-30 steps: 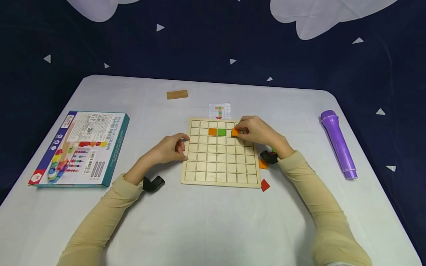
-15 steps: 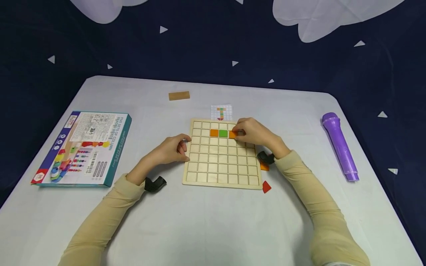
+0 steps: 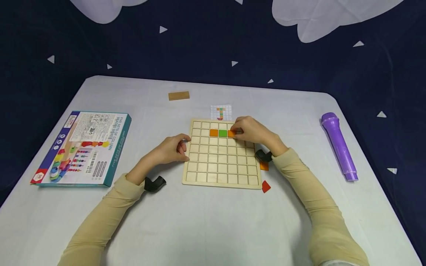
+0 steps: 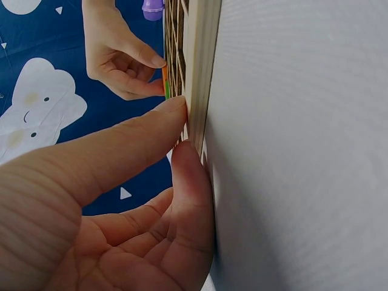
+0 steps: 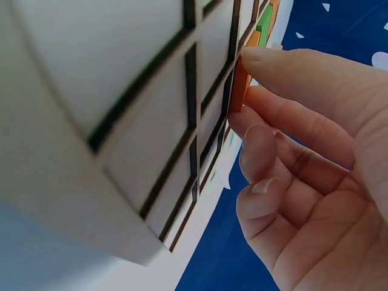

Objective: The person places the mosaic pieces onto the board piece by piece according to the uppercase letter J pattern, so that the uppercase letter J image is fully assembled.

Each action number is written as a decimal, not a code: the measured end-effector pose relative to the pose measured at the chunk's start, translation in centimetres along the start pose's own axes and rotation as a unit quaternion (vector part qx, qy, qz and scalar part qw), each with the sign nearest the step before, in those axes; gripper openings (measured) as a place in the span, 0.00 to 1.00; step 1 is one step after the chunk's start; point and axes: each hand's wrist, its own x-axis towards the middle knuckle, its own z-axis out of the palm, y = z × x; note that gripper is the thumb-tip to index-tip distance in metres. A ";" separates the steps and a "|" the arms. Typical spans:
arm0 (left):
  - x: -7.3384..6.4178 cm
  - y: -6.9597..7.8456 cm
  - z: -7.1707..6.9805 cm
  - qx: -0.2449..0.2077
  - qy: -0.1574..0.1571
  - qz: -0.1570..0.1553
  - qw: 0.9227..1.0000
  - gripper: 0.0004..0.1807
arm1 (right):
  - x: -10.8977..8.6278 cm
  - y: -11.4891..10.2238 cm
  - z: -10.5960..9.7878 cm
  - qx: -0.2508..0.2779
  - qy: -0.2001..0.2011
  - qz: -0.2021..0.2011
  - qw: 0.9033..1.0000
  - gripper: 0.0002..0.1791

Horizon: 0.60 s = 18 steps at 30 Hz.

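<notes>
Right hand (image 3: 250, 129) has moved leftward, pinching an orange tile (image 3: 230, 134); left hand (image 3: 170, 149), unclenched, touches the board (image 3: 213, 168).

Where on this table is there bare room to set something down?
Bare cloth lies in front of the grid board between left sleeve and right sleeve; between right sleeve and purple tube; and between the box and wooden block. It's crowded along the board's right side: right hand, black object at its wrist, loose orange tile, red piece.
</notes>
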 end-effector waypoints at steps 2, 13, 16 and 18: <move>0.0 0.0 0.0 0.001 0.001 0.001 1.000 0.34 | 0.0 0.1 0.1 0.002 0.000 0.002 1.000 0.11; 0.0 -0.1 0.1 -0.003 -0.002 0.004 1.000 0.34 | -0.6 0.0 0.2 0.013 0.000 -0.006 1.000 0.15; 0.0 0.0 0.0 -0.001 -0.001 0.004 1.000 0.34 | -1.0 0.0 -0.1 0.015 0.007 -0.004 1.000 0.16; -0.1 0.1 0.0 -0.002 -0.001 0.002 1.000 0.34 | -1.3 -0.1 -0.3 0.019 0.014 -0.001 1.000 0.15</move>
